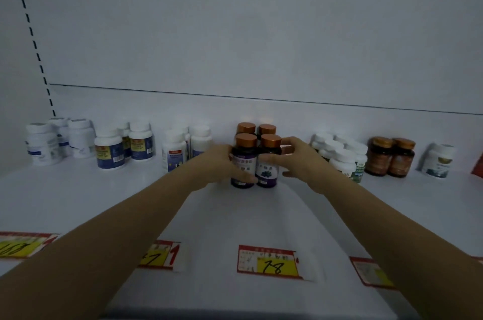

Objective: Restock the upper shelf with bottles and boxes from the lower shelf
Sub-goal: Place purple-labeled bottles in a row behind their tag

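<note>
Two dark bottles with copper caps and purple labels stand upright side by side on the white shelf (78,196). My left hand (220,162) wraps the left purple bottle (244,160) from its left side. My right hand (300,160) curls around the right purple bottle (268,165) from its right side. Two more copper-capped bottles (257,128) stand directly behind them, mostly hidden. Both of my forearms reach in from the bottom corners.
White bottles (78,138) and blue-labelled bottles (109,152) line the back left. More white bottles (342,157), two brown bottles (389,157) and one white bottle (440,161) stand to the right. Red-and-yellow price tags (269,262) run along the shelf's front edge.
</note>
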{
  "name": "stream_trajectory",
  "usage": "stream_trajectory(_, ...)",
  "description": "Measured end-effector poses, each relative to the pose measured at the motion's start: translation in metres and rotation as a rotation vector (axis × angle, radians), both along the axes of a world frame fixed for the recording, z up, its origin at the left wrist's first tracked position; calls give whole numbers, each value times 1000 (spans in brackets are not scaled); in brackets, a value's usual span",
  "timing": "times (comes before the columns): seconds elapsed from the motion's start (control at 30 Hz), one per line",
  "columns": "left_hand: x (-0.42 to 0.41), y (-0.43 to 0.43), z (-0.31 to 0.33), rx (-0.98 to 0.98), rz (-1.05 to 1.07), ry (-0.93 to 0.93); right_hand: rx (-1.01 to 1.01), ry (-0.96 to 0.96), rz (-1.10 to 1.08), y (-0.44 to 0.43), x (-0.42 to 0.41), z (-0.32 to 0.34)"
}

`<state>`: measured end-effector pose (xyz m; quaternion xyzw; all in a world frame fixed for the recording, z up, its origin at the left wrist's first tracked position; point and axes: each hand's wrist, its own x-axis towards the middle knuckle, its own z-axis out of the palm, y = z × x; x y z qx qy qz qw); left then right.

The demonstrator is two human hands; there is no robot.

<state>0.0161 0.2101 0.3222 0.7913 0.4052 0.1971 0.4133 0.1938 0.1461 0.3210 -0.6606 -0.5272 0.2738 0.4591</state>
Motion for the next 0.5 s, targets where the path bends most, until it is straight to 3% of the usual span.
stream_trajectory(0.13,6,2,-3,172,105,143,-105,-166,-40,-3,-1,-6)
stream_trajectory(0.5,20,13,-10,302,204,96,-91,-471,-87,12,2,-5)
